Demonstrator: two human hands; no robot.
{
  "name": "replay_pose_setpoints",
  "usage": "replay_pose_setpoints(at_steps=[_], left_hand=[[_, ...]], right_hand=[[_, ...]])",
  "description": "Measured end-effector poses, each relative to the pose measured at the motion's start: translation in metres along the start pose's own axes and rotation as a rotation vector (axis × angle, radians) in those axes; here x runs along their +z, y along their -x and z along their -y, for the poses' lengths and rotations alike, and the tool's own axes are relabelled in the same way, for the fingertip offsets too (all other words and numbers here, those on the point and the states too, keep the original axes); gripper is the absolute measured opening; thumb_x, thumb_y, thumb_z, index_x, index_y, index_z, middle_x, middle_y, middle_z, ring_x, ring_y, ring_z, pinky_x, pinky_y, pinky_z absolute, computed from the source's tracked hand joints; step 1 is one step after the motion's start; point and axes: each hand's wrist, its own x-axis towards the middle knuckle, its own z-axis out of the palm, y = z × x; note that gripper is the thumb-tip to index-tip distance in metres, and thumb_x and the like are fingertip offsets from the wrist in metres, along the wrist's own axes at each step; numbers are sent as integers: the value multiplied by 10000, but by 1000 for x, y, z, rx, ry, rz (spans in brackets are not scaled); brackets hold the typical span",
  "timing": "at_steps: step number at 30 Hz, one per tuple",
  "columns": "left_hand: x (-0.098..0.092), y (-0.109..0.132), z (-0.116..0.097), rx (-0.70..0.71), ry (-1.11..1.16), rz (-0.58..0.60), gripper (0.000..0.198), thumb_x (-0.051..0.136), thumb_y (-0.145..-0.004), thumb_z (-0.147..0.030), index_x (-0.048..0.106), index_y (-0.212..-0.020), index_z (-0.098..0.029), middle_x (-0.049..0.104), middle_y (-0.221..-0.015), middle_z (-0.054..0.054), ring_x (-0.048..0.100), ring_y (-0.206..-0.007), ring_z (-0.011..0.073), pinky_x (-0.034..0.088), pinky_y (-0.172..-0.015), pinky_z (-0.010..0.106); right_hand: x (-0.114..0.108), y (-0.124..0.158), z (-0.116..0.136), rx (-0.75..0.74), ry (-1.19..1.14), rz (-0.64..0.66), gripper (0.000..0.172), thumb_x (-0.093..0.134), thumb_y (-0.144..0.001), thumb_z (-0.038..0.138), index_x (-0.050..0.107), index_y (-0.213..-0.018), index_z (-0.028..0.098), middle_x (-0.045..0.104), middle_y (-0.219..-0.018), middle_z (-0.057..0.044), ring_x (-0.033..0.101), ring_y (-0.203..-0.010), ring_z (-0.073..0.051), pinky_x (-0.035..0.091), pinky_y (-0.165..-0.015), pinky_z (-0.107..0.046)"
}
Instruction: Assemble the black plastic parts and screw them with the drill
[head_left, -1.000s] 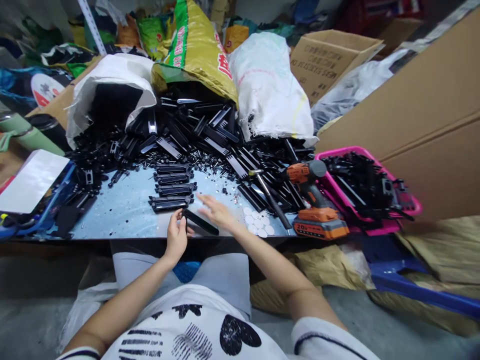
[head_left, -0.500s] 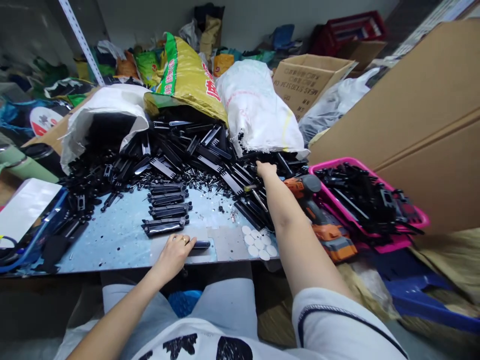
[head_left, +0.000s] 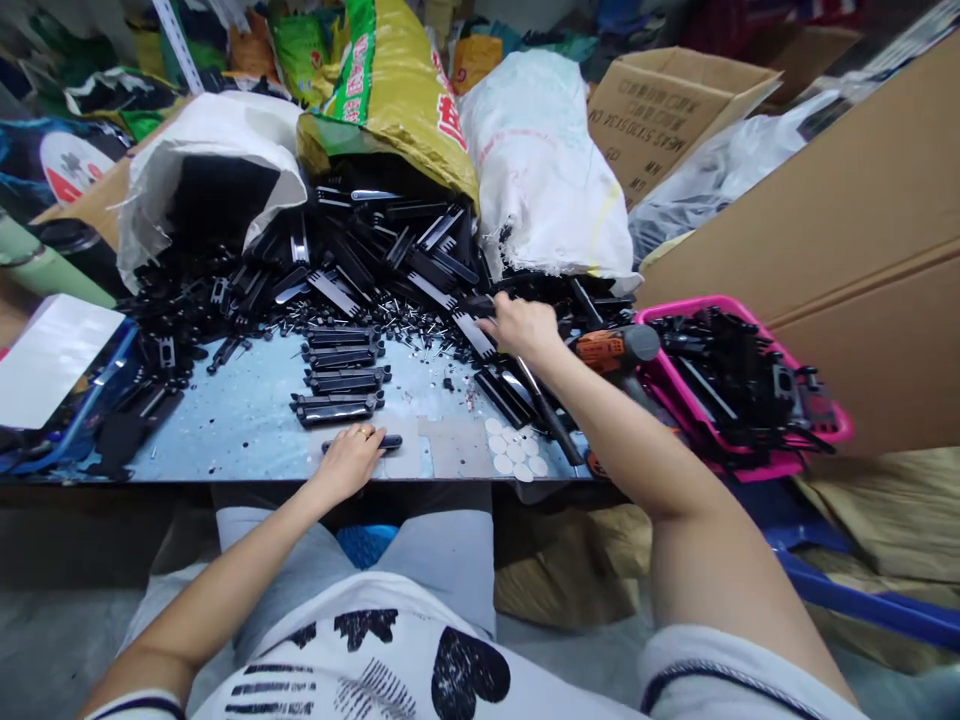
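Note:
My left hand (head_left: 351, 462) rests at the table's front edge with its fingers over a dark elongated part (head_left: 391, 442), whose ends show on both sides. Just behind it, several black assembled pieces (head_left: 341, 407) lie in a stacked column. My right hand (head_left: 525, 325) is over the right side of the heap of black parts (head_left: 375, 240), fingers bent around a dark piece (head_left: 480, 304) that sticks out to the left. A hammer-like tool with a black handle (head_left: 556, 425) lies below my right wrist. White discs (head_left: 516, 450) lie near the front edge.
An orange power drill (head_left: 604, 348) lies right of my right forearm, beside a pink basket (head_left: 765, 465) of black parts. Open sacks (head_left: 555, 170) stand behind the heap. A blue tray (head_left: 97, 400) sits at the left, cardboard (head_left: 847, 250) at the right.
My right hand has drawn back leftward from beneath the white sack and now has a dark piece at its fingers. My left hand stays at the elongated part. The view has tilted down.

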Motion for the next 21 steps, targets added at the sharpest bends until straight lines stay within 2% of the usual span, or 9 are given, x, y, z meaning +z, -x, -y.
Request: replay_pose_setpoints(at_steps=[1, 3, 4, 6, 10, 12, 14, 16, 21], left_hand=[[1, -3, -1, 6, 30, 6, 303, 393, -934, -247, 523, -1188, -144, 576, -1064, 121, 521, -974, 248, 434, -828, 370], [2, -7, 0, 24, 82, 31, 290, 378, -940, -258, 540, -1154, -147, 587, -1023, 109, 526, -958, 239, 430, -837, 362], [2, -9, 1, 35, 102, 44, 287, 374, -940, -254, 542, -1148, -148, 590, -1013, 105, 527, -958, 235, 427, -844, 359], [1, -12, 2, 57, 124, 65, 302, 368, -939, -253, 528, -1177, -159, 586, -1036, 103, 524, -979, 231, 416, -863, 356], [-2, -15, -1, 58, 116, 92, 379, 434, -904, -437, 519, -1189, -203, 575, -1057, 93, 523, -993, 248, 408, -853, 368], [-4, -15, -5, 50, 111, 80, 537, 537, -786, -608, 534, -1128, -194, 579, -1027, 99, 531, -972, 278, 413, -828, 386], [-5, -15, -7, 50, 121, 48, 664, 620, -661, -684, 527, -1081, -178, 586, -984, 104, 547, -935, 293, 417, -807, 392], [-5, -12, -7, 47, 145, 22, 659, 648, -640, -671, 511, -1055, -177, 595, -940, 95, 568, -884, 280, 427, -770, 372], [1, -4, -1, 46, 154, -73, 471, 631, -736, -529, 499, -1033, -189, 608, -947, 82, 596, -879, 256, 445, -714, 329]], right_hand=[[0, 27, 17, -146, -22, 58, 494, 389, -923, 531, 548, -1056, 82, 624, -875, -148, 568, -770, -196, 370, -704, -312], [5, 82, 48, -555, -125, 305, 391, 399, -924, 516, 561, -983, 164, 626, -861, -71, 555, -696, -148, 348, -623, -248], [11, 108, 60, -696, -148, 355, 373, 402, -925, 510, 560, -975, 176, 624, -883, -63, 558, -707, -144, 337, -607, -239], [26, 147, 77, -802, -151, 381, 363, 364, -948, 484, 557, -966, 177, 615, -887, -59, 568, -731, -142, 324, -599, -236], [49, 176, 88, -705, -125, 353, 357, 325, -966, 465, 546, -987, 185, 603, -869, -46, 575, -749, -138, 300, -577, -235], [51, 178, 89, -658, -88, 309, 355, 320, -966, 469, 546, -1001, 196, 599, -881, -47, 572, -752, -144, 287, -566, -245], [47, 179, 92, -641, -47, 255, 368, 300, -969, 470, 548, -1011, 202, 597, -891, -55, 565, -763, -156, 283, -569, -258], [40, 181, 95, -641, -22, 210, 378, 278, -974, 463, 549, -1022, 204, 597, -898, -67, 556, -780, -167, 288, -586, -269], [24, 182, 105, -649, 16, 170, 346, 267, -987, 403, 544, -1039, 202, 595, -894, -85, 530, -803, -180, 293, -626, -284]])
